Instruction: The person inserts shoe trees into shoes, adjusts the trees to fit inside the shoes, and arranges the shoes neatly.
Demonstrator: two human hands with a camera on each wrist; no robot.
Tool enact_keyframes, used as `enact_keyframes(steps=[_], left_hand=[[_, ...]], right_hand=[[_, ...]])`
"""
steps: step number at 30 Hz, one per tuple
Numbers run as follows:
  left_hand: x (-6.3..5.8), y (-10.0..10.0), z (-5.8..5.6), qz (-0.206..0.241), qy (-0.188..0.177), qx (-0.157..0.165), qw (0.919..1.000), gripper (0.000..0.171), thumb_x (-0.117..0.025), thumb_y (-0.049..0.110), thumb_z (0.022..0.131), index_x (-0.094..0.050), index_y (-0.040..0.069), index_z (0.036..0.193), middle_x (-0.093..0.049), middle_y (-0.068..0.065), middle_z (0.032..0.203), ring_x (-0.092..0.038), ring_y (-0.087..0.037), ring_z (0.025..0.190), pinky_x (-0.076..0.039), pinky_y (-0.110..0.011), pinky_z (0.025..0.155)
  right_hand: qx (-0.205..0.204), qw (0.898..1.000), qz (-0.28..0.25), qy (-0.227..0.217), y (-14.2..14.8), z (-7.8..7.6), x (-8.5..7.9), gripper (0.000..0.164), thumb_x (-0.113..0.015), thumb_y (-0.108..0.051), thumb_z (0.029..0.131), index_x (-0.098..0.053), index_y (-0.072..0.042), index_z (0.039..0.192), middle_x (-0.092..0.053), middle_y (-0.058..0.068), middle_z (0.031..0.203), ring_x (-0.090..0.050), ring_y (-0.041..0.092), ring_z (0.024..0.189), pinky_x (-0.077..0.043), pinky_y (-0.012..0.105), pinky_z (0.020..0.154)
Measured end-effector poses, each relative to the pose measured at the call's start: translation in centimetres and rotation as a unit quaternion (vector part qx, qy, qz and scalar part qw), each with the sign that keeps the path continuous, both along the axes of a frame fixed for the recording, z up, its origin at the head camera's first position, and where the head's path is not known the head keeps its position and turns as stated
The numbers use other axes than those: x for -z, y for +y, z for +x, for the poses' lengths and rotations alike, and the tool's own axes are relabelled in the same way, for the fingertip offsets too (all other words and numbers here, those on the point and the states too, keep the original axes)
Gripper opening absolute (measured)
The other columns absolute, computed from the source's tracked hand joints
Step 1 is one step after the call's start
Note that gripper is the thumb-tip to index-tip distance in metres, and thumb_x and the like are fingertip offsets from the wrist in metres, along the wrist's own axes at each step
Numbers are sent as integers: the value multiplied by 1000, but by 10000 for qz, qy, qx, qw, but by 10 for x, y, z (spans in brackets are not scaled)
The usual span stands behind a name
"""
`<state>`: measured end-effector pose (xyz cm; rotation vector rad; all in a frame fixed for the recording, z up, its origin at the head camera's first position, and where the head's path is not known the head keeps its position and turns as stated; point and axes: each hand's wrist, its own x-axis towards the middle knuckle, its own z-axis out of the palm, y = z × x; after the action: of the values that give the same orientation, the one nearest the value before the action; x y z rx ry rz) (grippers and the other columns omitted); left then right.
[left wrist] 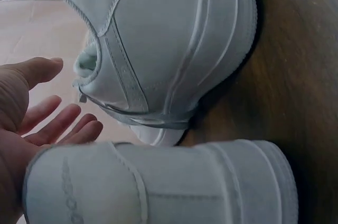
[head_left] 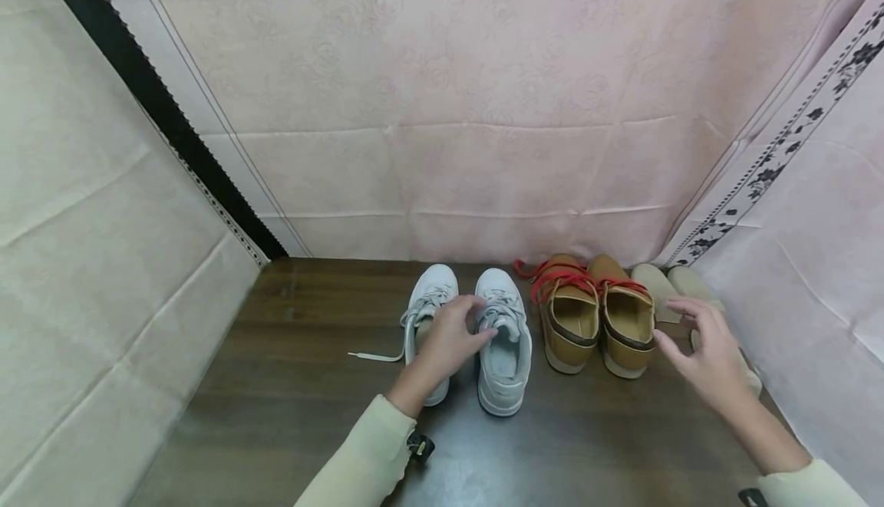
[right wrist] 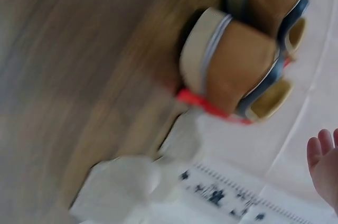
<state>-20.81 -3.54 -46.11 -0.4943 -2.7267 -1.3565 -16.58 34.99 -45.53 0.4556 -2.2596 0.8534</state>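
Note:
My left hand (head_left: 449, 342) is over the pair of white sneakers, its thumb and fingers spread apart with nothing between them. It partly covers the left sneaker (head_left: 433, 283), whose loose lace trails leftward on the floor. The right sneaker (head_left: 503, 388) stands beside it, toe toward the wall. In the left wrist view the fingers are close to the sneakers' collars. My right hand (head_left: 707, 353), also with thumb and fingers apart, hovers right of the brown shoes (head_left: 568, 350) with red laces. Beneath and behind it are pale slippers (head_left: 654, 283), partly hidden by the hand.
All the footwear stands in a row on a dark wooden floor (head_left: 311, 415). Pale cloth walls (head_left: 483, 169) rise behind and at both sides. The right side wall (head_left: 815, 284) is close to the slippers.

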Motion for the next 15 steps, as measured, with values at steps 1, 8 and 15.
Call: enact_keyframes(steps=[1, 8, 15], left_hand=[[0, 2, 0, -9, -77, -11, 10000, 42, -82, 22, 90, -68, 9, 127, -70, -8, 121, -66, -26, 110, -57, -37, 91], [1, 12, -5, -207, -108, -134, 9996, 35, -84, 18, 87, -71, 8, 118, -71, -7, 114, -66, -23, 106, -55, -38, 93], [3, 15, -8, -531, 66, -210, 9983, 28, -85, 16, 86, -74, 9, 111, -70, -5, 108, -63, -18, 95, -54, -33, 84]], right_hand=[[100, 9999, -32, 6, 6, 1, 2, 60, -80, 19, 65, -60, 13, 122, -60, 22, 121, -43, -16, 115, -33, 1, 100], [632, 9966, -456, -286, 42, 3, 22, 55, -77, 18, 70, -58, 16, 122, -55, 8, 122, -39, -15, 117, -32, 0, 95], [1248, 9877, -200, -924, 77, 7, 45, 53, -79, 9, 77, -57, 12, 125, -53, 14, 119, -35, -12, 109, -25, 0, 89]])
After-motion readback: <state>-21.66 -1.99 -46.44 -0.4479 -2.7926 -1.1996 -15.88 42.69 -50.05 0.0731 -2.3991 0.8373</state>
